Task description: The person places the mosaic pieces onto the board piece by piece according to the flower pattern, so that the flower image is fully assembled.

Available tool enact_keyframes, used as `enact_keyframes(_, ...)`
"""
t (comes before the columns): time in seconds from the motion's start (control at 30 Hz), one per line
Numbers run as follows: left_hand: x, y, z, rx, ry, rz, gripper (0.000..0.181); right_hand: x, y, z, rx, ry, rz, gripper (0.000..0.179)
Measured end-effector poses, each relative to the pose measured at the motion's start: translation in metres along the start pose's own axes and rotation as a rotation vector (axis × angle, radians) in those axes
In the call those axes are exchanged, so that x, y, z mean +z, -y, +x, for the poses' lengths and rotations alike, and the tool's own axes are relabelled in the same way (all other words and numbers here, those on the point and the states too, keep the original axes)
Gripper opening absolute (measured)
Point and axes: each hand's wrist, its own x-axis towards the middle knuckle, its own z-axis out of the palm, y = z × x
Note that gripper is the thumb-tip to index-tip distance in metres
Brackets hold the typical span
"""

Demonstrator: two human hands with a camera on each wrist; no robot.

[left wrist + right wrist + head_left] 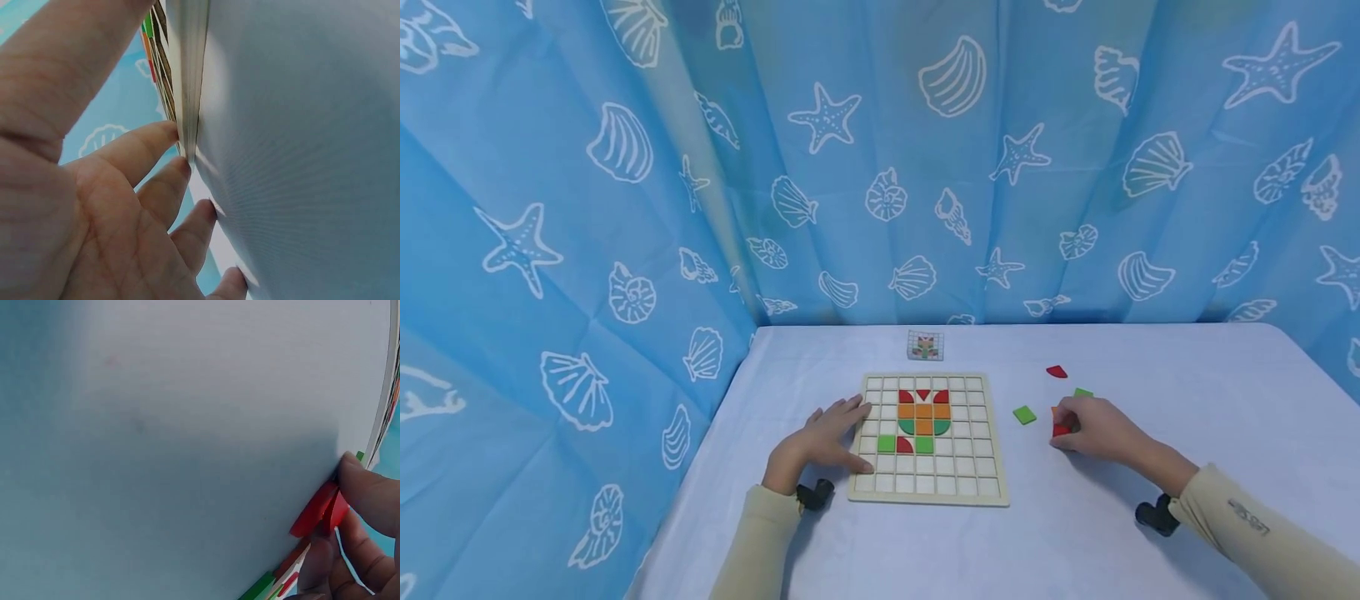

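A pale wooden grid board (925, 499) lies on the white cloth, with red, orange and green tiles in its middle cells. At its left edge, my left hand (831, 435) rests with fingers spread; in the left wrist view the index fingertip (167, 130) meets the board's side (190, 75). Right of the board, my right hand (1097, 429) pinches a red tile (338, 511) between thumb and finger. Another red tile (311, 514) lies right beside it. Part of an orange tile (1055, 411) shows by the fingers; the hand hides others.
A green tile (1024, 415) lies between the board and my right hand. Beyond that hand are a red tile (1056, 372) and a partly hidden green one (1083, 392). A small patterned card (925, 345) stands behind the board, before a blue curtain (880, 250).
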Motion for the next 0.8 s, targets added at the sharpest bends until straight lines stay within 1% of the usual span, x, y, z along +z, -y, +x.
enact_keyframes(0.1, 0.001, -0.001, 0.0, 0.004, 0.004, 0.002, 0.103, 0.0, 0.0, 0.0, 0.009, 0.001, 0.025, 0.03)
enact_keyframes(0.2, 0.001, -0.002, 0.0, -0.01, 0.004, 0.007, 0.103, -0.001, 0.003, 0.003, 0.016, -0.012, 0.065, 0.025)
enact_keyframes(0.3, 0.001, -0.003, 0.001, -0.013, -0.001, -0.009, 0.103, -0.003, 0.008, 0.006, 0.011, -0.055, 0.108, 0.022)
enact_keyframes(0.43, 0.002, -0.002, 0.002, 0.004, -0.001, -0.024, 0.103, -0.006, 0.017, 0.008, -0.022, -0.108, 0.153, 0.028)
enact_keyframes(0.53, 0.002, -0.001, 0.003, 0.0, -0.002, -0.011, 0.103, -0.006, 0.027, 0.012, 0.001, -0.088, 0.26, 0.025)
enact_keyframes(0.67, 0.0, 0.001, 0.001, -0.012, -0.009, -0.004, 0.104, 0.0, 0.043, 0.022, 0.06, -0.042, 0.456, 0.019)
enact_keyframes(0.8, 0.0, 0.001, -0.001, -0.011, -0.009, -0.017, 0.103, 0.009, 0.056, 0.03, 0.057, -0.021, 0.553, 0.02)
